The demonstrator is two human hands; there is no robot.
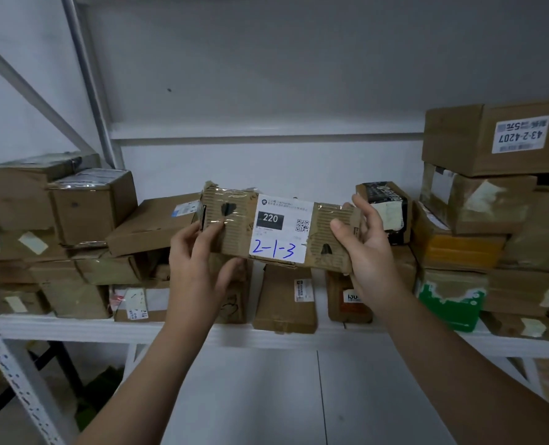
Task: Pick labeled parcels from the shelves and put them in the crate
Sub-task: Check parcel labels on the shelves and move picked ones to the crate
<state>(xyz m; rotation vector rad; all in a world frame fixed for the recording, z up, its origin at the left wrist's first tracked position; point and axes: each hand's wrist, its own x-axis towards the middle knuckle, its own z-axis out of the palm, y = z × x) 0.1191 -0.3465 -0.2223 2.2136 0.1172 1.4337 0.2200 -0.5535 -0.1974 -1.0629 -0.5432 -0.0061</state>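
Note:
I hold a flat brown cardboard parcel (234,226) in front of the shelf, its face turned toward me. Its white label reads "220" and has "2-1-3" handwritten in blue. My left hand (199,261) grips the parcel's left end, thumb on the front. My right hand (366,252) grips the right end, thumb on the front and fingers behind. The parcel hangs above the other boxes on the white shelf (170,330). No crate is in view.
Many cardboard boxes crowd the shelf: a stack at left (87,207), small upright parcels (284,300) below my hands, a tall stack at right topped by a box labeled "43-2-4207" (494,139). A green-and-white box (449,303) sits at right. A perforated upright (19,380) stands at left.

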